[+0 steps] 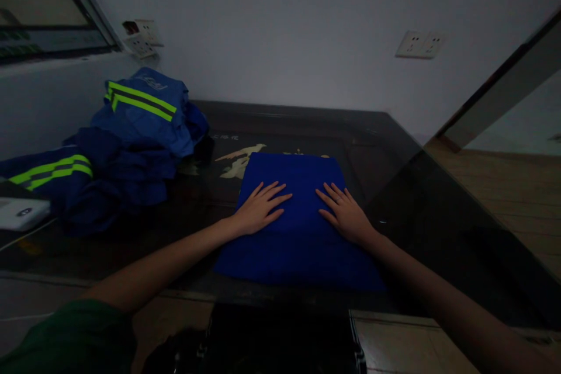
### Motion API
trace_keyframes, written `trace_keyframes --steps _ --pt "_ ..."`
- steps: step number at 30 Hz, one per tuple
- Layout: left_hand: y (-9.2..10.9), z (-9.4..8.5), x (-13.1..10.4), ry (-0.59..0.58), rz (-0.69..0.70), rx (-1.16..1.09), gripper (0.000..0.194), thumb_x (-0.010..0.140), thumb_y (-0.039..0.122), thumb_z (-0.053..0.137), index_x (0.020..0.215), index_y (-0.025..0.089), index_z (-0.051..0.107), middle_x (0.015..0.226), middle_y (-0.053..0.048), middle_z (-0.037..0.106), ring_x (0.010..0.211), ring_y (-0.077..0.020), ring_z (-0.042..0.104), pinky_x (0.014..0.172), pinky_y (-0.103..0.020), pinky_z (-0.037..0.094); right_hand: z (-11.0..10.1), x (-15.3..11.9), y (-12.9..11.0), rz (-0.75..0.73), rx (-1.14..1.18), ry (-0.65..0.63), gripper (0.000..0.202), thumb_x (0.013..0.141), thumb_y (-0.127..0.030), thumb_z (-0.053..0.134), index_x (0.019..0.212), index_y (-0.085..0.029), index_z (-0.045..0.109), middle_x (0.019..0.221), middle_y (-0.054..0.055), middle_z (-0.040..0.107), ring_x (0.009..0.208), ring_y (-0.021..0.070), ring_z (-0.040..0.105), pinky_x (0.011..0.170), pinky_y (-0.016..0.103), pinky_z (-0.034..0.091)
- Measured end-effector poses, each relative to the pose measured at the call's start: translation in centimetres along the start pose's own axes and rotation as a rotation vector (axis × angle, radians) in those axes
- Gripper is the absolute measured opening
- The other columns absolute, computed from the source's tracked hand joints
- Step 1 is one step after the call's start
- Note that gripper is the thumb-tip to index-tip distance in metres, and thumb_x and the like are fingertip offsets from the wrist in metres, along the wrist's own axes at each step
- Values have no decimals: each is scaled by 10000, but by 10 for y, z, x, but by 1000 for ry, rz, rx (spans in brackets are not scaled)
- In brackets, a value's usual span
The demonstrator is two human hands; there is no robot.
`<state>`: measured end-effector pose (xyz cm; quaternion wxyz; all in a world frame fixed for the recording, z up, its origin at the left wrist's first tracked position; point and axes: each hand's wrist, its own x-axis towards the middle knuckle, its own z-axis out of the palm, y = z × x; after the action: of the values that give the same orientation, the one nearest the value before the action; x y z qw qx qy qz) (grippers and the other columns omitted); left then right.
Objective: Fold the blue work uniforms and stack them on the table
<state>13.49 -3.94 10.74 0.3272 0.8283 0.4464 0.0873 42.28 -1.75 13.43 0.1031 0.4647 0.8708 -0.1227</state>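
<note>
A blue cloth [298,257], which looks like a folded garment, lies flat on the dark table [197,245] in front of me. My left hand [262,208] rests palm down on its left side, fingers spread. On the right side of the cloth, my right hand [344,213] also lies flat with its fingers apart. Both hands touch the cloth and neither grips it. The cloth's far edge partly covers a pale bird picture [239,160] on the tabletop.
Blue work clothes [144,111] with yellow-green stripes are heaped at the left. A white device [24,213] with a cable sits at the left edge. A dark flat object [508,263] is at the right. Wall sockets [421,45] are mounted behind the table.
</note>
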Motion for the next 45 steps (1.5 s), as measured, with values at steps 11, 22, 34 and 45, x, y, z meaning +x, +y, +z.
trace_keyframes --steps 11,22,34,45 --pt "35 -10 -63 -170 165 -25 526 984 358 396 1481 386 226 1579 2 202 1450 -242 187 1167 -545 164 -14 -63 -34 -291 75 -19 585 940 -394 493 1481 -341 277 1538 44 306 1415 273 268 1095 535 335" --pt "42 -18 -72 -117 83 -89 445 982 307 407 1425 341 382 1525 -24 346 1427 -213 261 1165 -496 238 -21 -76 -33 -191 137 58 528 949 -339 473 1460 -302 346 1533 58 313 1421 258 253 1109 533 327" --pt "58 -4 -85 -139 103 -67 516 972 349 422 1470 351 286 1567 -14 247 1441 -225 219 1176 -501 195 -9 -86 -44 -241 151 -36 616 931 -458 480 1488 -357 238 1551 34 262 1429 287 220 1096 585 308" --pt "31 -29 -131 449 -541 -404 373 922 380 424 1204 180 563 1083 -82 650 1028 -205 614 948 -371 475 -22 -116 -21 213 417 271 347 920 -393 443 1189 -248 608 1223 107 624 1142 264 582 961 463 496"
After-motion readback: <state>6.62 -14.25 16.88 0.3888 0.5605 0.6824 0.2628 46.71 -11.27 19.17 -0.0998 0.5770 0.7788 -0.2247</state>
